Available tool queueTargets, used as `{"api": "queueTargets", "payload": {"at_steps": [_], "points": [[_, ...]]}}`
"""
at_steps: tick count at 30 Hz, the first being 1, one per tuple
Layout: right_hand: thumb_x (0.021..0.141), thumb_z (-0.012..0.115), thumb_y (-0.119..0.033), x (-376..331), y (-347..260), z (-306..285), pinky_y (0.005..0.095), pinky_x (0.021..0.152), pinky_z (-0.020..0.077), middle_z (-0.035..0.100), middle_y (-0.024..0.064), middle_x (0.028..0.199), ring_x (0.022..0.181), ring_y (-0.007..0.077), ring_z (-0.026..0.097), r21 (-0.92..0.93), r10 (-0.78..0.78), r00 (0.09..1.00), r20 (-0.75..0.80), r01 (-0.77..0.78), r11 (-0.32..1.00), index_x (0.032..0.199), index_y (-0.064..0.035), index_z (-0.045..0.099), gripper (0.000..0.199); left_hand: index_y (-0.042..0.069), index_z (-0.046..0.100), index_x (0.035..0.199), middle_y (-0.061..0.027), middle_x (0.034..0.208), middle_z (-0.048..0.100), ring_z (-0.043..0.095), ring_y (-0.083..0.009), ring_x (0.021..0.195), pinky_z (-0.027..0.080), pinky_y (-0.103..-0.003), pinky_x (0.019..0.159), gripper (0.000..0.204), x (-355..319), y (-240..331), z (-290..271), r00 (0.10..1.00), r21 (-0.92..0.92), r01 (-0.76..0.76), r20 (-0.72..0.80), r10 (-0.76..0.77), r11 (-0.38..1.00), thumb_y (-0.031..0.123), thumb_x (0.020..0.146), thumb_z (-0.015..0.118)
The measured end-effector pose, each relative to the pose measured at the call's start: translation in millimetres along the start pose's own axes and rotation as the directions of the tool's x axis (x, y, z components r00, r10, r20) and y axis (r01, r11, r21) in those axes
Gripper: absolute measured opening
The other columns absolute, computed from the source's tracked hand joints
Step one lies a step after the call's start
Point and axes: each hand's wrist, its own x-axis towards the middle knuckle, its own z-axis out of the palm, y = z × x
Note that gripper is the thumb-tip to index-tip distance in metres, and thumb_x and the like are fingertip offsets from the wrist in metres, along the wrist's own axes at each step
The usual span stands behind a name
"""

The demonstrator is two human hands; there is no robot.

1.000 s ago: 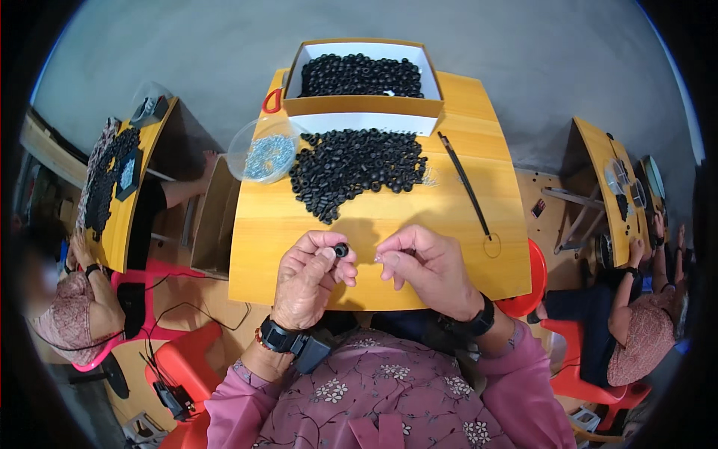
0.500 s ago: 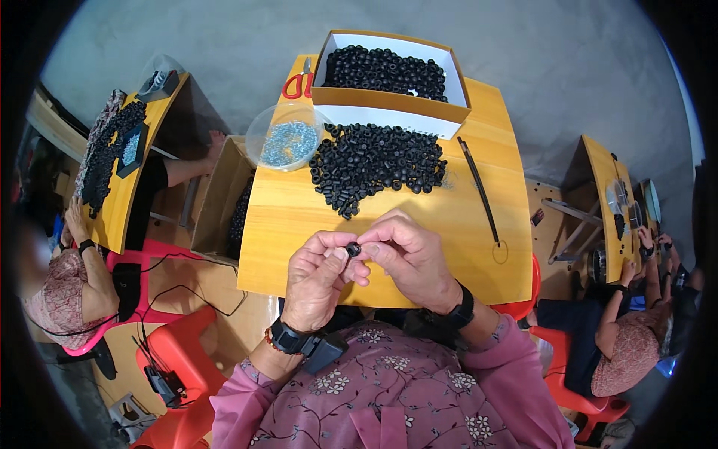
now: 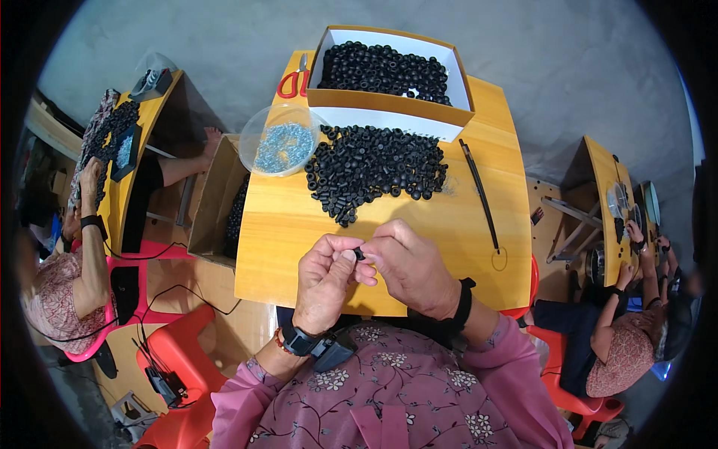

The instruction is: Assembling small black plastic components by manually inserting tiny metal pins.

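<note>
Over the near edge of the table, my left hand [image 3: 327, 278] pinches a small round black part [image 3: 359, 254] between thumb and fingers. My right hand [image 3: 413, 269] is closed against the part's right side, its fingertips pressed together; whatever they pinch is too small or hidden to make out. Just beyond my hands lies a loose heap of small black parts [image 3: 378, 168], some ring-shaped, some short and stubby. To its left stands a clear round tub [image 3: 258, 120] with small pale-blue shiny pieces. Behind the heap, an open box [image 3: 389, 106] holds many round black parts.
Red-handled scissors [image 3: 291, 84] lie left of the box. A thin black stick [image 3: 480, 196] with a loop at its end rests on the right of the table [image 3: 497, 142]. A cardboard box [image 3: 212, 194] stands by the left edge. People work at tables on both sides.
My right hand has turned over the black part, its back now more toward the view and its fingers more curled. My left hand still holds the part. The left-hand person's arm has lifted.
</note>
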Motion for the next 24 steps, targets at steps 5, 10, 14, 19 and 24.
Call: {"api": "queueTargets", "payload": {"at_steps": [5,10,14,19,24], "points": [[0.093,0.064,-0.002,2,6,3,0.0307,0.075,0.0529,0.062,0.0118,0.102,0.087,0.0228,0.064,0.249,0.072,0.997,-0.010,-0.067,0.966,0.116,-0.0013,0.067,0.023,-0.002,0.056,0.116,-0.0146,0.098,0.070,0.070,-0.0182,0.080,0.061,-0.031,0.074,0.018,6,-1,-4,0.997,-0.151,0.069,-0.016,-0.072,0.986,0.008,0.106,0.046],[0.093,0.066,-0.001,-8,17,9,0.0297,0.076,0.0527,0.063,0.0110,0.102,0.089,0.0225,0.065,0.374,0.190,0.980,-0.053,-0.157,0.914,0.117,-0.0011,0.068,0.024,-0.002,0.056,0.117,-0.0151,0.098,0.069,0.071,-0.0191,0.080,0.061,-0.032,0.074,0.018,11,-3,-9,0.991,-0.249,0.121,-0.017,-0.130,0.961,0.008,0.106,0.045],[0.090,0.065,-0.002,-6,11,14,0.0323,0.072,0.0532,0.063,0.0116,0.098,0.085,0.0253,0.066,0.244,0.115,0.993,-0.011,-0.109,0.964,0.110,-0.0012,0.068,0.020,-0.002,0.057,0.117,-0.0154,0.101,0.069,0.071,-0.0193,0.081,0.062,-0.033,0.074,0.018,11,-8,-13,0.994,-0.269,0.109,0.012,-0.110,0.957,0.007,0.106,0.046],[0.086,0.065,-0.002,-16,17,20,0.0356,0.069,0.0535,0.063,0.0118,0.094,0.081,0.0287,0.065,0.173,0.101,0.995,-0.027,-0.095,0.980,0.103,-0.0029,0.067,0.017,-0.003,0.057,0.117,-0.0145,0.103,0.069,0.071,-0.0192,0.083,0.062,-0.033,0.074,0.017,7,-12,-17,0.987,-0.180,0.155,0.000,-0.158,0.971,0.003,0.103,0.049],[0.086,0.063,-0.001,-15,15,20,0.0363,0.068,0.0526,0.063,0.0112,0.093,0.081,0.0286,0.064,0.217,0.113,0.994,-0.001,-0.110,0.970,0.103,-0.0032,0.067,0.017,-0.003,0.057,0.116,-0.0137,0.103,0.069,0.071,-0.0186,0.084,0.063,-0.033,0.078,0.017,5,-9,-19,0.989,-0.049,0.138,0.052,-0.136,0.989,-0.002,0.099,0.056]]}}
